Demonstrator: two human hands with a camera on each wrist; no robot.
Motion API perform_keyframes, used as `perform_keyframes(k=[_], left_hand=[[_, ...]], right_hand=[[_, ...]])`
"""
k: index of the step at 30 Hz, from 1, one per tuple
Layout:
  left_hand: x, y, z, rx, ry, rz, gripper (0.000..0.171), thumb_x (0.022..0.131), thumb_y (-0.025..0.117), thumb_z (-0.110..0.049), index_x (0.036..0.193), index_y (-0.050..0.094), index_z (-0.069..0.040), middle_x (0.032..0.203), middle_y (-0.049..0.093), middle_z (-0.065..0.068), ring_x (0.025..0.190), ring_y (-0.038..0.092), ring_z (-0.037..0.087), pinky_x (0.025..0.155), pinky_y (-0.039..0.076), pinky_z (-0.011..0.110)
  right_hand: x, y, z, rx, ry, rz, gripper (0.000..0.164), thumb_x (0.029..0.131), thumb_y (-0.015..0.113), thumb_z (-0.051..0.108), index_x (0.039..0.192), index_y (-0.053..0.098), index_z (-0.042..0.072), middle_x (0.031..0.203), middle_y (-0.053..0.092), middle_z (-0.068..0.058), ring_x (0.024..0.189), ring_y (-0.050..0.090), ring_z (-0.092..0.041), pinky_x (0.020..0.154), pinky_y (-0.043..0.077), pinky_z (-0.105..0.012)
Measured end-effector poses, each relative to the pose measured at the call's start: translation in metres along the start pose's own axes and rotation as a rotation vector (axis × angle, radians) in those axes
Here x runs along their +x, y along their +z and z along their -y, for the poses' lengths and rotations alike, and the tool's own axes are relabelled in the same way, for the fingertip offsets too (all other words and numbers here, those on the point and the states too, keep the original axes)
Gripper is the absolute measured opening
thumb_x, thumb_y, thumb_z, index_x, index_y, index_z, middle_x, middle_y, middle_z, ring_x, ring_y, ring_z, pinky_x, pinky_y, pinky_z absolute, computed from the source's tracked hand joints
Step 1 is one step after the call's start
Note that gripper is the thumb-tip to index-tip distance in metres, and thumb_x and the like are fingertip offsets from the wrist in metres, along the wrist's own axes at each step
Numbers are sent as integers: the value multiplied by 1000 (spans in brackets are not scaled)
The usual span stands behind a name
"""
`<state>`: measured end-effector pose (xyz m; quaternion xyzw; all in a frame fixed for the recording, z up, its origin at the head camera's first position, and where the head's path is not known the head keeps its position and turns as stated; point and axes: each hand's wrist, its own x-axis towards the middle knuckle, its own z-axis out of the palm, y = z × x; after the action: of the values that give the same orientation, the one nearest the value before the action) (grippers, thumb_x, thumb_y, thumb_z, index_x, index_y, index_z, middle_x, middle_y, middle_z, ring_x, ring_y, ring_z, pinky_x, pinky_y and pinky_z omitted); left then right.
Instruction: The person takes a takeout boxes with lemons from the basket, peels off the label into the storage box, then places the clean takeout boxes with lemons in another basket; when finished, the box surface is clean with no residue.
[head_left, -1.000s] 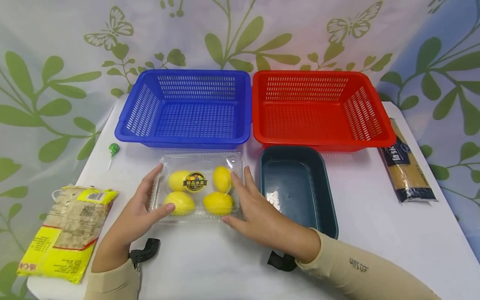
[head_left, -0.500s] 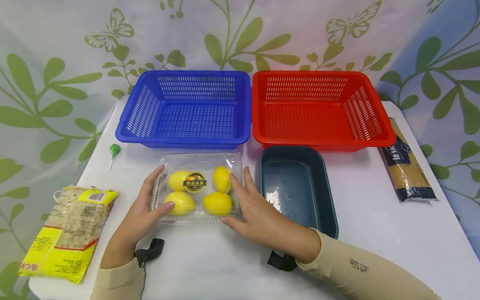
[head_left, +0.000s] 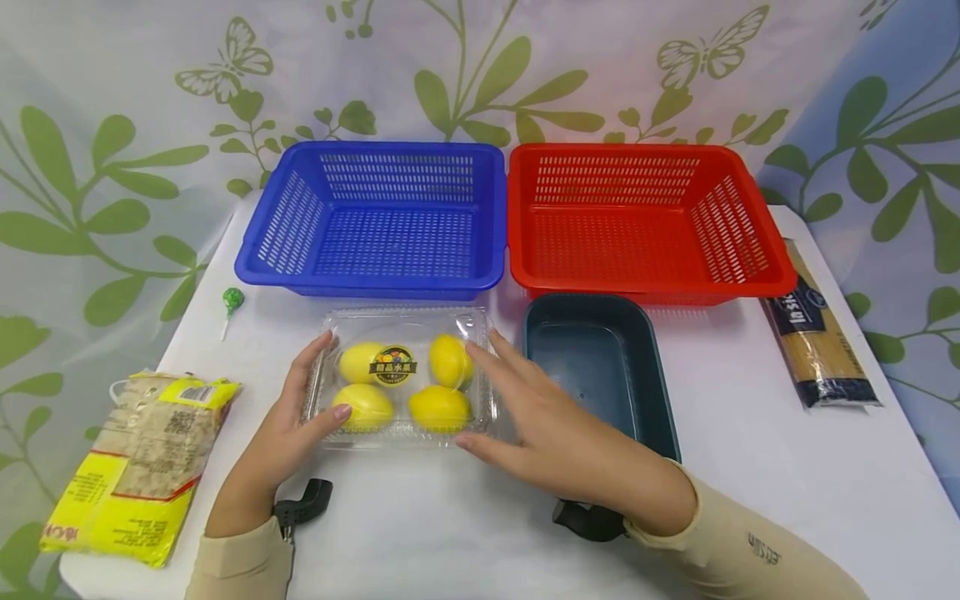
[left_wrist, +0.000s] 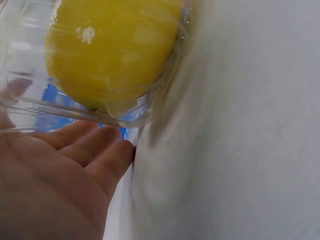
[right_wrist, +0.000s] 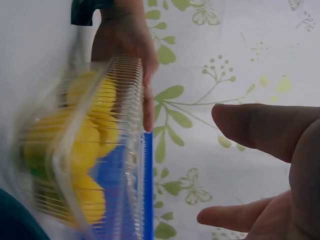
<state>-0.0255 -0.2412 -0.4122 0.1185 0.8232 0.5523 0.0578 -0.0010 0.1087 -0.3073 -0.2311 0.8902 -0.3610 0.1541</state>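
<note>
In the head view, a clear plastic fruit box [head_left: 392, 437] with several lemons [head_left: 440, 408] inside lies on the white table, its lid closed. My left hand [head_left: 281, 429] is at the box's left side, thumb over the lid and straight fingers along the edge. The left wrist view shows those fingers [left_wrist: 107, 160] extended beside the plastic wall. My right hand [head_left: 555, 433] is at the box's right side, fingers spread. Seen from the right wrist, its thumb [right_wrist: 260, 127] and finger stand well apart with nothing between them.
Behind are a blue basket [head_left: 375, 287] and a red basket [head_left: 652, 287]. A dark teal bin [head_left: 581, 354] stands right of the box, partly under my right arm. A green lollipop [head_left: 233, 298] and a yellow food bag [head_left: 142, 475] lie left; a pasta packet [head_left: 821, 342] lies far right.
My right hand has moved slightly right and up off the fruit box. My left hand stays at its left side, and the box has hardly moved.
</note>
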Motion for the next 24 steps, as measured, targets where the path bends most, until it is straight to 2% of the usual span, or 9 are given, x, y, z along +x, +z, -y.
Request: perform_keyframes(k=[3, 5, 8, 10, 12, 16, 20, 24], left_hand=[[1, -1, 0, -4, 13, -3, 90, 95, 69, -12, 168, 21, -31, 171, 24, 11, 156, 14, 37, 116, 7, 74], [2, -1, 0, -6, 24, -4, 90, 95, 69, -11, 168, 21, -30, 171, 25, 12, 156, 15, 37, 117, 8, 72], [3, -2, 0, -4, 21, -4, 89, 95, 69, -12, 168, 21, -31, 171, 25, 11, 156, 16, 37, 117, 8, 71], [4, -1, 0, -1, 17, -4, 89, 95, 69, -13, 168, 22, -31, 171, 25, 11, 156, 15, 37, 117, 8, 73], [4, -1, 1, 4, 12, -7, 89, 95, 69, -14, 168, 22, -32, 171, 25, 11, 156, 15, 37, 116, 7, 75], [3, -1, 2, 10, 12, -12, 88, 95, 69, -14, 167, 22, -31, 171, 25, 11, 156, 14, 38, 116, 7, 76], [2, -2, 3, 4, 6, -7, 89, 95, 69, -14, 168, 21, -32, 171, 24, 10, 157, 13, 36, 117, 6, 74], [1, -1, 3, -6, -8, 2, 90, 95, 70, -15, 167, 21, -34, 172, 23, 9, 157, 12, 33, 118, 5, 73]], right_hand=[[1, -9, 4, -31, -96, -41, 87, 99, 73, 45, 168, 28, 20, 172, 24, -5, 154, 26, -28, 112, 35, -65], [5, -15, 7, -45, -171, -82, 78, 98, 75, 38, 163, 39, 15, 164, 39, -5, 147, 40, -23, 111, 42, -57], [17, -22, 10, -17, -263, -116, 57, 98, 78, 26, 148, 58, 9, 139, 64, -2, 121, 62, -13, 98, 55, -40], [27, -25, 13, 14, -309, -115, 43, 97, 79, 19, 136, 67, 6, 118, 71, 2, 102, 66, -7, 85, 58, -31], [38, -27, 16, 30, -331, -91, 34, 96, 79, 15, 128, 71, 5, 104, 71, 4, 91, 65, -5, 77, 58, -25], [62, -26, 23, -27, -311, -13, 29, 97, 78, 14, 124, 74, 4, 97, 69, 5, 88, 63, -8, 75, 55, -20], [87, -20, 29, -151, -274, 83, 24, 99, 77, 17, 120, 75, 7, 94, 67, 4, 88, 60, -14, 78, 51, -21], [109, -11, 31, -242, -233, 138, 18, 99, 76, 19, 113, 75, 8, 94, 65, 0, 90, 57, -16, 79, 49, -25]])
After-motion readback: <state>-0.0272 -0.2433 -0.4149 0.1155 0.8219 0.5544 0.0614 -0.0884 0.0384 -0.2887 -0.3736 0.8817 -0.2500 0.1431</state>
